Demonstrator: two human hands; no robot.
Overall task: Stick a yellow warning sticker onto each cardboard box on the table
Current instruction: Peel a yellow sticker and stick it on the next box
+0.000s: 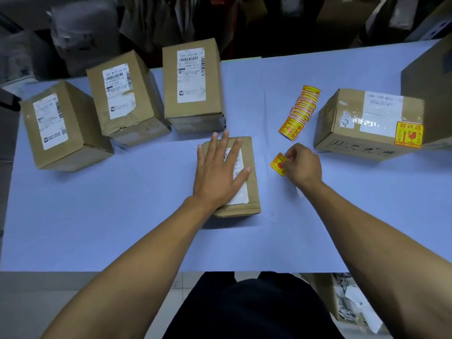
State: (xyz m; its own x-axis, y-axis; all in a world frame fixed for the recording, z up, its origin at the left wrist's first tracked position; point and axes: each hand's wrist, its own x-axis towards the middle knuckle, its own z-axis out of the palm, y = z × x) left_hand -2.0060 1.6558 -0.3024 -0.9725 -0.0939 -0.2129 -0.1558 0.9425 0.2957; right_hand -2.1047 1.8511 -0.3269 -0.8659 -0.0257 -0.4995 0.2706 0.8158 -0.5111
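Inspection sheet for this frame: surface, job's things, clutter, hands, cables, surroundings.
Surface: blue table.
Job's things: three unstickered boxes at rear left; small box at centre; stickered box at right; sticker stack.
Clutter: nothing seen.
Hands: left hand flat on small box; right hand pinching one sticker.
Cables: nothing seen.
Surroundings: wrapped parcels behind table; large box at far right.

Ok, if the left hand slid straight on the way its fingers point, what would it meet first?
Probably the tall box standing just beyond the flat box that the left hand presses on; the fingers point at its near face, though the gap's depth is unclear.
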